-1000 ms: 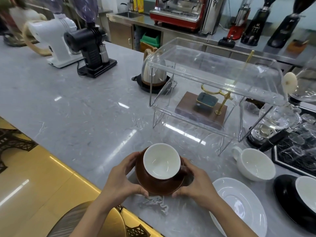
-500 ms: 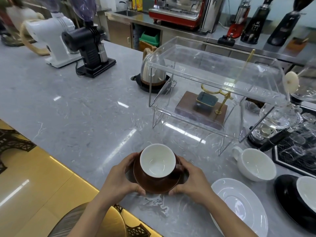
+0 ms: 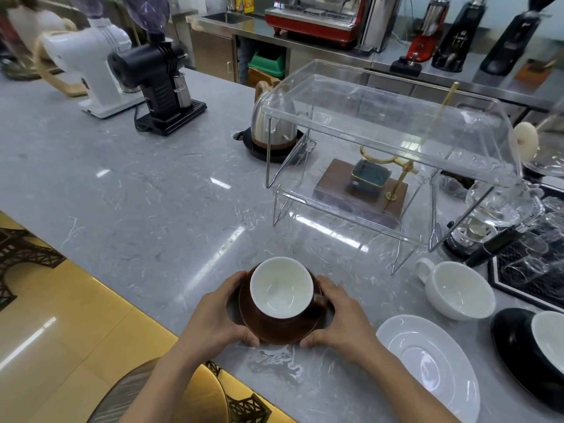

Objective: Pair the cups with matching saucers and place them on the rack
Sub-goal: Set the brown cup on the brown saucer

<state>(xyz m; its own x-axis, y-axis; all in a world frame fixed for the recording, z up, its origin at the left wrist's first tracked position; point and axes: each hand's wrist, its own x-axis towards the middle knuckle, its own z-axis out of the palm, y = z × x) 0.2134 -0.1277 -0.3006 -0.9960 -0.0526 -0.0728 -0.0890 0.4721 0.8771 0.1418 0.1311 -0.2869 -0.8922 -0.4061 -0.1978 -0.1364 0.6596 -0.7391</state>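
Glossy brown saucer [image 3: 276, 332] carrying brown cup [image 3: 282, 288], white-glazed inside, is gripped at 9 o'clock by left hand [image 3: 213, 312] and at 3 o'clock by right hand [image 3: 341, 319], fingers curled round the rim, above marbled grey counter [image 3: 137, 193]. Clear acrylic rack [image 3: 387, 138] is seen at 1 o'clock. Compared with 0.5 s ago, position is almost unchanged. Cup handle is partly hidden.

At four o'clock the black saucer [image 3: 515, 355] and the cup [image 3: 549, 337] on it run off the right edge. The white saucer [image 3: 427, 361] is clipped at the bottom. Fingers [image 3: 244, 334] hide the brown saucer's [image 3: 274, 331] rim on both sides. At ten o'clock a blurred figure [image 3: 21, 25] is unreadable.
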